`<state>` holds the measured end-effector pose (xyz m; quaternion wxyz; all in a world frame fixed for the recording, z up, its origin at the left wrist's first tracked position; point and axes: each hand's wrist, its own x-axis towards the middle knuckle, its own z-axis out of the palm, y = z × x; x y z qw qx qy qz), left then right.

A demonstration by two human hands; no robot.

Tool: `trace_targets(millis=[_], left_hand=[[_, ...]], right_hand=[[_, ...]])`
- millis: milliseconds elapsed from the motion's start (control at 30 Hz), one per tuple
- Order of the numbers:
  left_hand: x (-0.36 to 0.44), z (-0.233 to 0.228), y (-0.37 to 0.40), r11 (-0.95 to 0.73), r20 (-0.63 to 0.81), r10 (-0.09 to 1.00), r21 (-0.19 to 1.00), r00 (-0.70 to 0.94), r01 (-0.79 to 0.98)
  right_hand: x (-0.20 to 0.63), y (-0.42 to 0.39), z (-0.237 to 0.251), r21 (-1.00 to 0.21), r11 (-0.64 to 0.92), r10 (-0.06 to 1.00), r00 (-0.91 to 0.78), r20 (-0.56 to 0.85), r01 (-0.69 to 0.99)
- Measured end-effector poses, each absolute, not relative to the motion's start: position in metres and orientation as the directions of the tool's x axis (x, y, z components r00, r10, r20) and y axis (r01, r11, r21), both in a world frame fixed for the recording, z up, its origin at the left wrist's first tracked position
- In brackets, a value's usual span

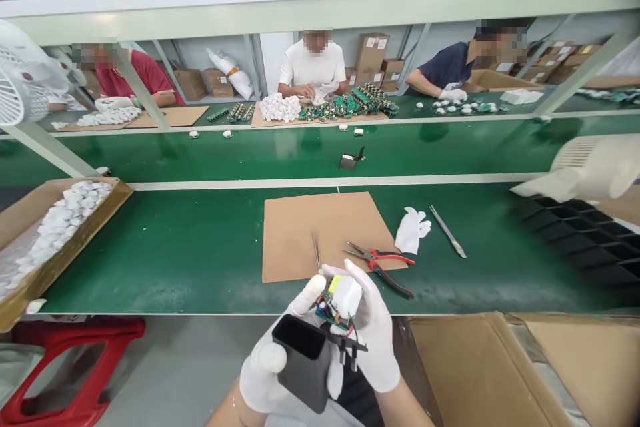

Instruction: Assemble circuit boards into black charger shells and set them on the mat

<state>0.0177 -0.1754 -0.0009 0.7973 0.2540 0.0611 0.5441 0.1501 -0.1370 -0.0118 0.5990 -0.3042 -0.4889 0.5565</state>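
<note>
Both my hands wear white gloves and meet low in the middle of the view. My left hand (265,363) holds a black, open, box-shaped plastic housing (303,361). My right hand (373,333) holds a small circuit board assembly (336,303) with a white block, a yellow part and red and black wires leading to a black plug piece (350,347). The board sits just above the housing's open mouth, touching my left fingertips.
A brown cardboard mat (320,230) lies on the green bench with tweezers (317,250), red-handled pliers (383,263), a white glove (411,230) and a metal tool (447,231). A box of white parts (60,227) is left, a black divided tray (590,233) right, an open carton (500,367) lower right. Three people work across the belt.
</note>
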Motion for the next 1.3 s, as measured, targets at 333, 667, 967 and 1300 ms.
trace_targets(millis=[333,667,967,1300], left_hand=[[0.006,0.018,-0.169,-0.08,0.051,0.947,0.994,0.318,0.079],[0.015,0.036,-0.163,-0.494,0.359,0.867,0.704,0.345,0.51],[0.017,0.022,-0.142,0.118,0.029,0.881,0.954,0.473,-0.277],[0.037,0.012,-0.158,0.1,-0.048,0.867,0.992,0.496,-0.08]], right_hand=[[0.189,-0.123,0.005,-0.5,-0.198,0.973,-0.109,-0.203,-0.843],[0.208,-0.161,0.014,-0.83,0.019,1.0,0.01,0.016,-0.558],[0.194,-0.165,0.03,-0.835,0.126,0.992,0.054,0.115,-0.535],[0.155,-0.187,0.006,-0.891,0.174,0.95,0.309,0.041,-0.418]])
